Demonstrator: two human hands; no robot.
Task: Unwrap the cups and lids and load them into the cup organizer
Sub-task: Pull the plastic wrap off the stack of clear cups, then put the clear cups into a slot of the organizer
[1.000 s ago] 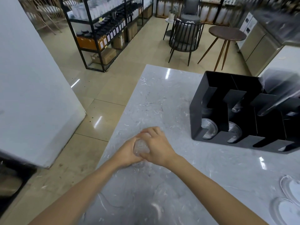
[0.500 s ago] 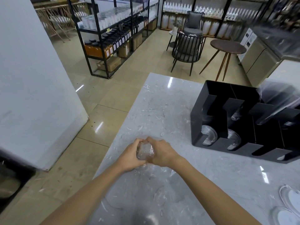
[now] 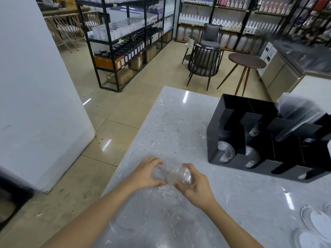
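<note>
On the marble counter point(image 3: 179, 122), near its left edge, the left hand point(image 3: 145, 174) and right hand point(image 3: 197, 187), pressed together a second ago, have drawn apart. Each grips one end of the clear plastic wrap point(image 3: 170, 175), fingers curled round it; the wrapping step looks nearly finished, and the cup organizer point(image 3: 265, 136) stands well apart to the right

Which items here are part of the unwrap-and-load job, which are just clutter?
Job:
- clear plastic wrap, gripped by left hand and right hand
- black cup organizer
- stacked lids in its front slots
- loose lids on counter

Just around:
- round wooden table
- dark chair
- stock shelving
</note>
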